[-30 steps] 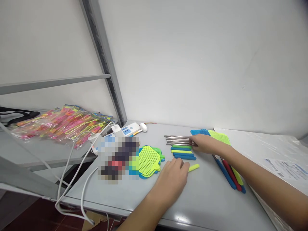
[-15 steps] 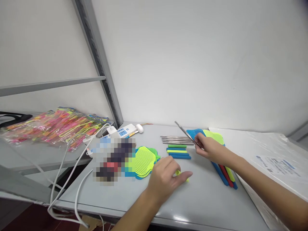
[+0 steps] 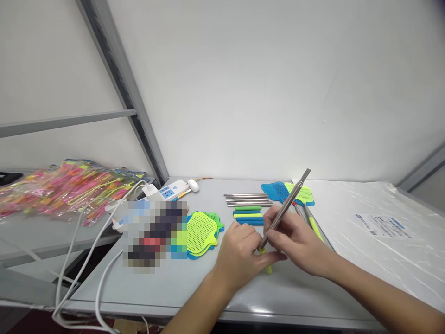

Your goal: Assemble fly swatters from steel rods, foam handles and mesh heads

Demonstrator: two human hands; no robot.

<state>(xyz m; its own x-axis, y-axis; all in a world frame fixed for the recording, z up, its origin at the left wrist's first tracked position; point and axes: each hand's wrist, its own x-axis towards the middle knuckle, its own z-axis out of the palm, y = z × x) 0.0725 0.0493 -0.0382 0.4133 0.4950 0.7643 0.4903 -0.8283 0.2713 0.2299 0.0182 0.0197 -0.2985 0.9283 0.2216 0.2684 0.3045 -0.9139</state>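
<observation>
Pinching a thin metal rod (image 3: 285, 207) near its lower end, the right hand (image 3: 299, 241) is held just above the desk (image 3: 194, 283), its fingers pressed together around the shaft. The rod is tilted, its free end raised up and to the right. A short yellow sleeve (image 3: 266, 263) is gripped by the left hand (image 3: 241, 253), whose fingers are curled around its upper part, so that only the lower tip is seen; the rod's lower end is met there, between the two hands, though whether it is inside the sleeve cannot be told. Behind the hands, a row of spare metal rods (image 3: 247, 199) is laid flat, and just in front of it lie green, yellow and blue sleeves (image 3: 248, 215). Loose swatter heads (image 3: 201, 227) are stacked to the left, finished swatters (image 3: 301, 197) to the right. A power strip (image 3: 167, 191) with white cables (image 3: 86, 250) is seen further left.
</observation>
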